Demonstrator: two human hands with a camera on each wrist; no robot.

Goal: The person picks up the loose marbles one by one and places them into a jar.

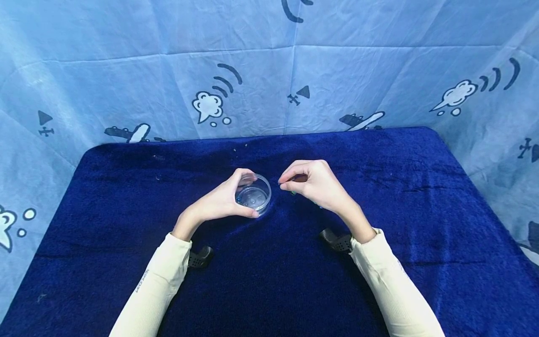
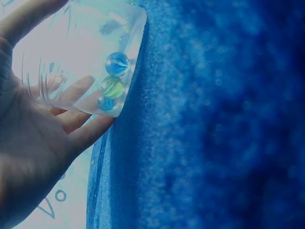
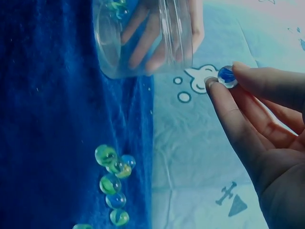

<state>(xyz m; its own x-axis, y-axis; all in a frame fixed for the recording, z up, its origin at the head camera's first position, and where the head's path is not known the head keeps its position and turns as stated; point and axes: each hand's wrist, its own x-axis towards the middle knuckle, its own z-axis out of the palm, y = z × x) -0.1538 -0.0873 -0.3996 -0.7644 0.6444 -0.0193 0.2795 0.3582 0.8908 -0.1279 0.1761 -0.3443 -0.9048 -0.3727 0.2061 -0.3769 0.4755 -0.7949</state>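
My left hand [image 1: 225, 196] grips a clear plastic jar [image 1: 266, 206], thumb and fingers wrapped round its sides, its open mouth facing up in the head view. Inside the jar, a blue marble [image 2: 117, 64] and a green marble [image 2: 112, 87] lie near its base with another blue one. My right hand [image 1: 313, 185] is just right of the jar, raised over the cloth. Between its thumb and forefinger it pinches a clear marble with a blue swirl [image 3: 227, 77]. Several loose green and blue marbles [image 3: 110, 183] lie on the cloth beneath the right hand, mostly hidden by it in the head view.
A dark blue plush cloth [image 1: 269, 281] covers the table. Behind it hangs a light blue printed curtain [image 1: 261, 70]. Black wrist mounts [image 1: 337, 241] stick out inward from both cream sleeves [image 1: 391, 276]. A few tiny specks lie on the cloth toward the back.
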